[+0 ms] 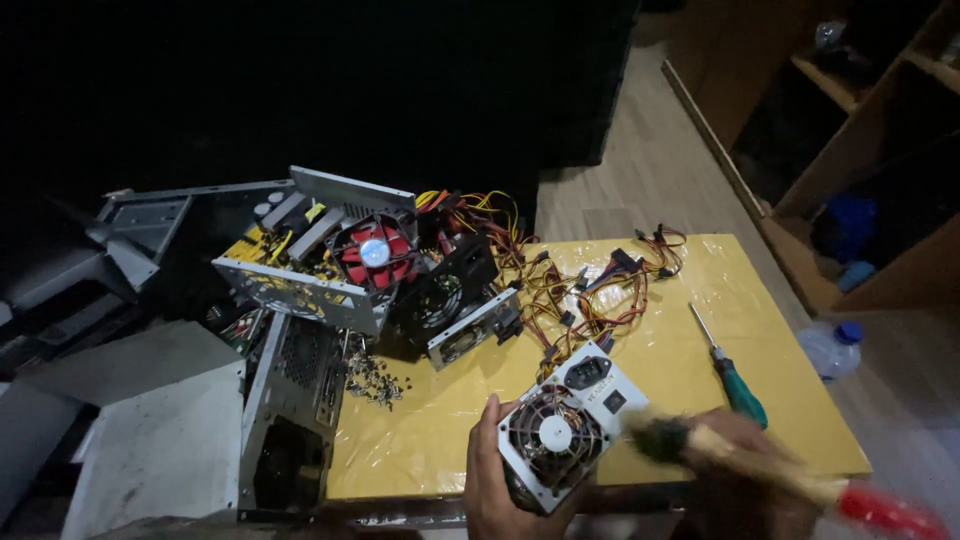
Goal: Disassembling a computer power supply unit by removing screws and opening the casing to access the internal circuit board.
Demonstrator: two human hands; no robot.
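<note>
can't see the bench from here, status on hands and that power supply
Left hand grips silver power supply, fan up. Right hand swings brush, blurred, at its edge. Screwdriver and cable tangle lie nearby, not blocking.

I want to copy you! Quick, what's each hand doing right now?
Left hand: closed around the grey power supply box, fan facing up.
Right hand: blurred, grip closed on a brush with a red-ended handle, bristles by the box.

Right hand point(745, 470) and brush point(790, 475) motion-blurred; left hand point(497, 480) cut by bottom edge; background too dark.
</note>
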